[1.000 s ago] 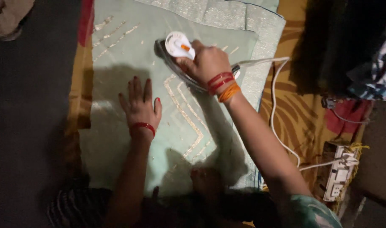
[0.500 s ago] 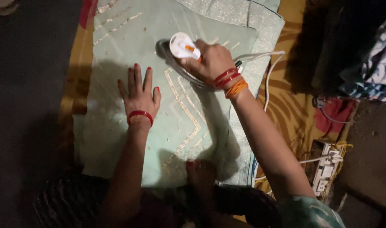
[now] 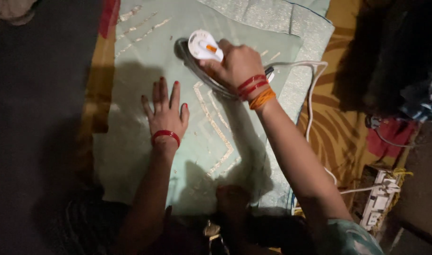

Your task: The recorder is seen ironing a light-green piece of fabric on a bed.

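Note:
A pale green cloth point(image 3: 131, 141) with gold zigzag embroidery lies spread flat in the head view. My right hand point(image 3: 236, 64) grips the handle of a white electric iron point(image 3: 203, 46) with an orange dial, resting on the cloth's upper middle. My left hand point(image 3: 166, 111) lies flat on the cloth to the left of the iron, fingers spread, palm down, a red bangle at the wrist. Red and orange bangles circle my right wrist.
The iron's white cord point(image 3: 311, 99) loops right over a yellow-brown patterned mat point(image 3: 338, 137) to a white power strip point(image 3: 379, 200). A red cloth point(image 3: 390, 137) and dark bundles lie at the right. Dark floor point(image 3: 36, 118) runs along the left. My foot point(image 3: 232, 198) rests at the cloth's near edge.
My right hand has kept the iron near the cloth's top, shifting it slightly left. My left hand has stayed flat on the cloth, moving a little toward the iron.

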